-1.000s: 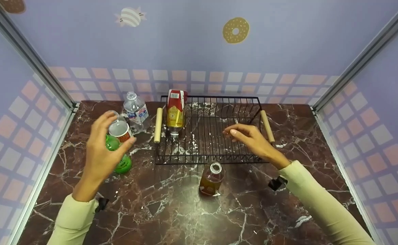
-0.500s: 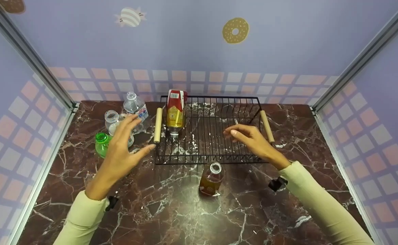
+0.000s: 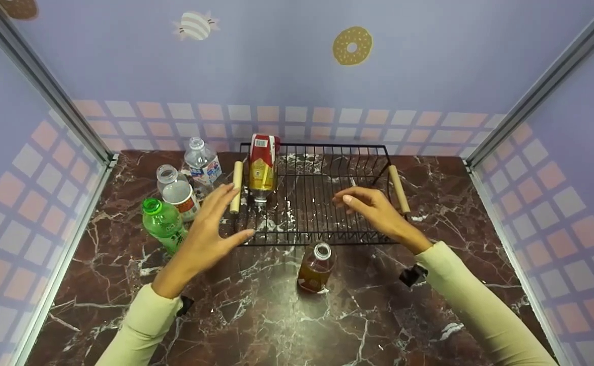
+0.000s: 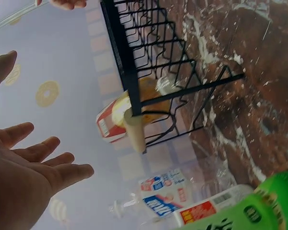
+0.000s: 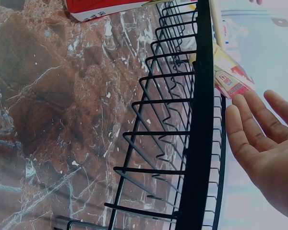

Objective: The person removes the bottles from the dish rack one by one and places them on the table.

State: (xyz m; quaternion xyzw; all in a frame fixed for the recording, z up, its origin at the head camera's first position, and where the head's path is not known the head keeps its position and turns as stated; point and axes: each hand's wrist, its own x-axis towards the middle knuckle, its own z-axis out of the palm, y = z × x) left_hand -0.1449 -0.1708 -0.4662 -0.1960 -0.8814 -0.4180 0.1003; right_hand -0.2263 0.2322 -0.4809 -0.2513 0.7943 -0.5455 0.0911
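My left hand (image 3: pixel 205 239) hovers near the left wooden handle of the black wire rack (image 3: pixel 322 233), its fingers extended and thumb apart, holding nothing. In the left wrist view that hand's fingers (image 4: pixel 67 175) point toward the rack. My right hand (image 3: pixel 373 206) hangs over the rack's right part with loosely bent fingers and nothing in them. A red-and-yellow bottle (image 3: pixel 262 165) stands in the rack's left end, neck pointing down. In front of the rack an uncapped brown-labelled bottle (image 3: pixel 315 274) stands upright on the counter.
Left of the rack are a green bottle (image 3: pixel 162 221), a clear bottle with a red label (image 3: pixel 187 206) and another clear bottle (image 3: pixel 205 168), all uncapped. Patterned walls (image 3: pixel 297 66) enclose the back and sides of the dark marbled counter (image 3: pixel 256 325).
The left hand has moved right, away from the green and clear bottles toward the rack, uncovering them. The right hand has stayed in place.
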